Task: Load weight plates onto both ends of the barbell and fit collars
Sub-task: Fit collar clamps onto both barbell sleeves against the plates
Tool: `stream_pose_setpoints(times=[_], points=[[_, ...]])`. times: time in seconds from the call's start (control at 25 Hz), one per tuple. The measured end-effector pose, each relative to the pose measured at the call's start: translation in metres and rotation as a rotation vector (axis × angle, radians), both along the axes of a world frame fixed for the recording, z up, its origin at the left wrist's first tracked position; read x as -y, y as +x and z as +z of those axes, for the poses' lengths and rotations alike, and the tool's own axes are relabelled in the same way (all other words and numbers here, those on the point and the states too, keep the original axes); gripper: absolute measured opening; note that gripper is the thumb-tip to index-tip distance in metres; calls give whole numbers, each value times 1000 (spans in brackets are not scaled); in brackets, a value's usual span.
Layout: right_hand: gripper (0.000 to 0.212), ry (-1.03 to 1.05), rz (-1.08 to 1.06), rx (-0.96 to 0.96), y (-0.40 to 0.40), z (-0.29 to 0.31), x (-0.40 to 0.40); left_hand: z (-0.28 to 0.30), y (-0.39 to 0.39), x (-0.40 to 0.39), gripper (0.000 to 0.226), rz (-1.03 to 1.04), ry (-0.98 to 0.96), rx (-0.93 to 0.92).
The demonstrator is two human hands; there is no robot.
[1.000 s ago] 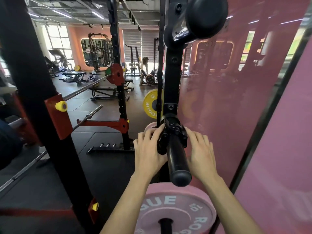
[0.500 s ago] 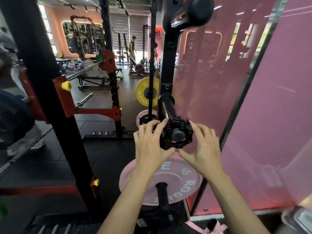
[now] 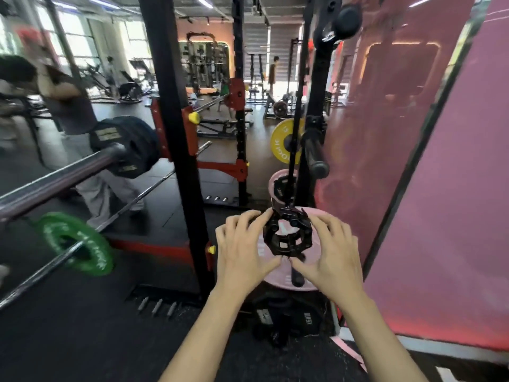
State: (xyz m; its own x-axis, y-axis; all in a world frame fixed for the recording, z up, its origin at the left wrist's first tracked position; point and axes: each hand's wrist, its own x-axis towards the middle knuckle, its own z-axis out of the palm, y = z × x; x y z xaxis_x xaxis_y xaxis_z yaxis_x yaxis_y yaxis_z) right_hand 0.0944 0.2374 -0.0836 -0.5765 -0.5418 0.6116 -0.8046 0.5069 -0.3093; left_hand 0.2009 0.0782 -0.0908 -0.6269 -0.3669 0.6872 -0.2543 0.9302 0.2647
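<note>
At lower centre of the frame we hold a black clamp collar [image 3: 287, 234] off any bar, left hand [image 3: 242, 250] and right hand [image 3: 330, 255] gripping its sides, while the barbell sleeve [image 3: 91, 164] at mid-left carries a black plate [image 3: 129, 146] but no collar yet.

both hands [image 3: 289, 252] holding black collar [image 3: 287, 235]

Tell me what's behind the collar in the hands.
Through the collar's open middle and around it shows a pink plate on a storage peg. The left hand and right hand cover the plate's sides, so its lettering is mostly hidden.
</note>
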Motion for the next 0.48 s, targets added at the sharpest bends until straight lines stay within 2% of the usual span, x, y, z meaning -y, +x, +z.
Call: stream_pose_setpoints(times=[0.16,0.48], points=[[89,32,197,55,62,-6,45,-2,93,24,84,179,-21,20],[92,25,489,-19,208,10,177,11,274,101,83,512,22,-7]])
